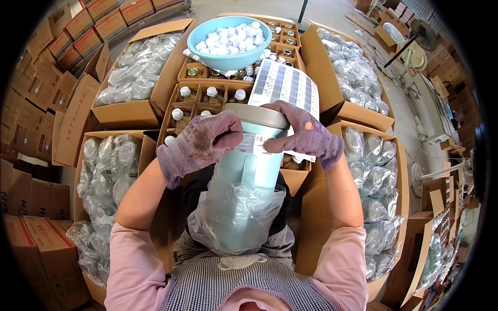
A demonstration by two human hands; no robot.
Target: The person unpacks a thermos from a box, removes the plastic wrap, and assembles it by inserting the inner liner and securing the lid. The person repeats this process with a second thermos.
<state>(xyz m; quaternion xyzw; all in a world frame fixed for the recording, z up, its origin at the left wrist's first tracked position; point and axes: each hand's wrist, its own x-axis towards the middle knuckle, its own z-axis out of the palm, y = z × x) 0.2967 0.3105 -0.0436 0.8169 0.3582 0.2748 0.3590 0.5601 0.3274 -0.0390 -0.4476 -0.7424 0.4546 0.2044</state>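
A light-blue plastic jug [252, 173] with a grey lid [258, 114] stands upright in front of my lap. Clear plastic bag film [207, 212] is bunched around its lower half. A white printed label [244, 143] lies on its upper wall. Purple-grey work gloves cover both hands. My left hand [202, 142] is closed, its fingers curled against the jug's left side by the label. My right hand [307, 132] grips the other side, fingers over the lid and thumb on the label. Behind the jug lies a sheet of printed labels [285, 85].
A divided carton of white-capped bottles [211, 95] stands ahead, with a blue basin [230, 65] of white caps beyond. Open cartons of bagged clear items stand at left [140, 65] and right [384, 192]. Stacked boxes [39, 135] line the far left; a black fan [423, 35] stands back right.
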